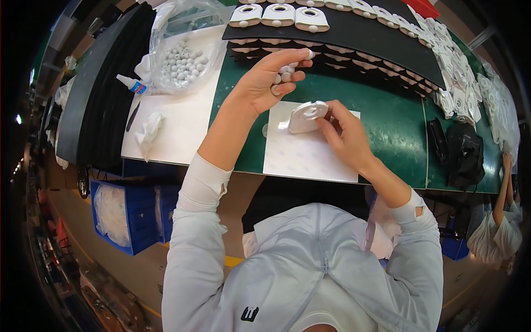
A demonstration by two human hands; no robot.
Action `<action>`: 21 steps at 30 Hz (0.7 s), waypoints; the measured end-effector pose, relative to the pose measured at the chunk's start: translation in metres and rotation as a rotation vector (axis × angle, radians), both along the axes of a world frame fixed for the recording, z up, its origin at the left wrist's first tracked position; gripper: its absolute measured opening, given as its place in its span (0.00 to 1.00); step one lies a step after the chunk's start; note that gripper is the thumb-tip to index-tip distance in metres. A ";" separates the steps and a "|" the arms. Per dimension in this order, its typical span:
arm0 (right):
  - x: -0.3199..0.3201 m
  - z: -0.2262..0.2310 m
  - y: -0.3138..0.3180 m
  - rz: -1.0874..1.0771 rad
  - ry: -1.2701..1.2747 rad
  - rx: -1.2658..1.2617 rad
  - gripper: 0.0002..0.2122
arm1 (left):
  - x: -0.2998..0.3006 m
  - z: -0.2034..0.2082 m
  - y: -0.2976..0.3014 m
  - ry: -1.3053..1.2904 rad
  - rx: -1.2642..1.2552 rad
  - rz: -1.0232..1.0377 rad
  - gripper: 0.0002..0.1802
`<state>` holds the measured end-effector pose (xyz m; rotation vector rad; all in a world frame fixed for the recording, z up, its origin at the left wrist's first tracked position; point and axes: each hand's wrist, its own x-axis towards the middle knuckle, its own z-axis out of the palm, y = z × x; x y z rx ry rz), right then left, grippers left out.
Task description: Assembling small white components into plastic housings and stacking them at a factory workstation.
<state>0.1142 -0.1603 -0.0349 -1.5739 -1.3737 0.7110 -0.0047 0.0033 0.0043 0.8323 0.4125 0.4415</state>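
Observation:
My left hand (259, 82) is raised over the table, palm up and fingers curled. Several small white balls (286, 76) lie in its fingers, and one more sits at the tip of the index finger. To the right and nearer me, my right hand (352, 137) pinches a white flat plastic part (298, 123) with a round hole. That part is tilted up on edge, over a white paper sheet (310, 159) on the green tabletop (387, 119).
Similar white parts with balls (278, 15) stand in rows on stacked black boards (354, 39). A clear bag of white balls (182, 63), a glue bottle (131, 84) and crumpled tissue (149, 133) are at left. More white parts (456, 66) pile at right, near another person's arm (504, 185).

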 end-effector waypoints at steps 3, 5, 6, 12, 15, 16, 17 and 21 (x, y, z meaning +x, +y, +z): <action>-0.004 -0.001 0.001 0.029 -0.180 0.146 0.06 | 0.005 -0.003 0.001 -0.010 0.000 -0.034 0.19; -0.003 -0.001 0.002 0.058 -0.243 0.171 0.07 | 0.005 -0.006 0.000 -0.019 0.035 -0.047 0.21; -0.001 -0.004 0.003 0.050 -0.246 0.175 0.07 | 0.005 -0.007 0.000 -0.021 0.040 -0.055 0.21; 0.018 0.001 0.007 0.004 0.574 0.126 0.09 | 0.006 -0.010 -0.007 -0.036 0.139 -0.059 0.21; 0.031 0.000 0.006 -0.052 0.999 0.180 0.11 | 0.006 -0.016 -0.011 0.008 0.197 -0.071 0.18; 0.032 0.001 0.007 -0.058 0.997 0.183 0.11 | 0.006 -0.017 -0.013 0.047 0.245 -0.075 0.16; 0.034 0.001 0.006 -0.052 1.050 0.182 0.10 | 0.007 -0.017 -0.015 0.071 0.255 -0.082 0.14; 0.037 0.001 0.007 -0.031 1.077 0.179 0.10 | 0.011 -0.010 -0.023 0.135 0.238 -0.071 0.13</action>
